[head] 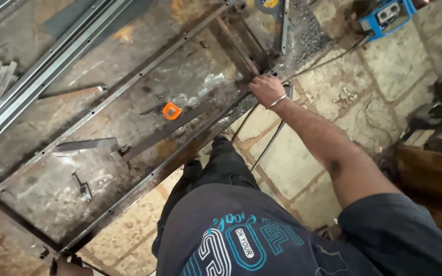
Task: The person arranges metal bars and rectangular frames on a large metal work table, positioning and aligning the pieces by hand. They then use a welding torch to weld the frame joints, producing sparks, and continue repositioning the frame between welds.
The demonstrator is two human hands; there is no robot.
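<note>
Down at the bottom left corner of the metal frame [129,92]: the left hand [67,267], only partly seen at the picture's edge. Seems to grip that corner, but too cut off to tell for sure. Above the frame on the far left: a bundle of long metal bars [42,76], lying slantwise. Inside the frame, on the dark metal surface [42,189]: a flat strip [167,130] and, just beside it, a small orange tape measure [171,110]. Frame itself long and thin, stretching from bottom left up to top right, well past both hands. At the frame's right end: the right hand [266,90], fingers curled down over the near rail, grasping it, a silver bangle [277,101] on the wrist. Right hand nearer to the frame's far end, left hand at its near end, the long side running between them. Further right of the frame: a stone floor [333,102], a thin cable [267,143], and a blue box-shaped machine [387,15] at the top.
</note>
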